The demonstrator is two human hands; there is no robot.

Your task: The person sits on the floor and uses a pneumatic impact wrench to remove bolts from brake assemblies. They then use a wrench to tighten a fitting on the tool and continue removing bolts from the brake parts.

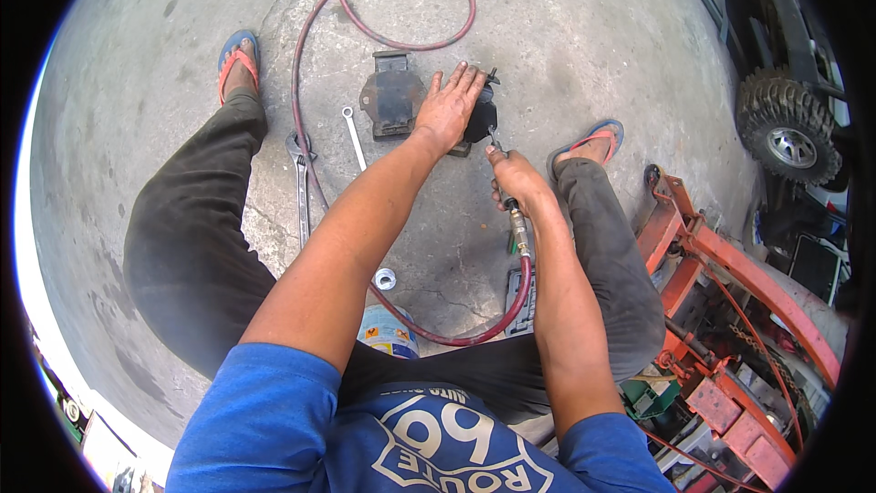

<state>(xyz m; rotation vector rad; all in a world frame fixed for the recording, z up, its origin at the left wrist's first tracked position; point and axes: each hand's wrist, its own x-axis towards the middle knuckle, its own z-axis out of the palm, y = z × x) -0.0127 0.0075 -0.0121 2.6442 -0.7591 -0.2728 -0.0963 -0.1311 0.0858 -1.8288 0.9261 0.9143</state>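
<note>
My left hand [445,111] lies with its fingers stretched out over a dark, blocky metal part [394,100] on the concrete, covering its middle. To the right of that hand a black plate-like piece [481,120] shows. My right hand [518,179] is closed round a slim air tool [495,139], its thin tip pointing at the black piece; I cannot tell whether they touch. A brass and silver coupling [518,226] joins the tool to a red air hose [474,340], which loops back under my left forearm.
Left of the part lie a combination wrench [354,137] and an adjustable wrench [302,187]. Near my lap are a can [388,330], a roll of tape [385,278] and a grey case [520,297]. A red floor jack [721,256] and a knobby tyre [787,128] stand at right.
</note>
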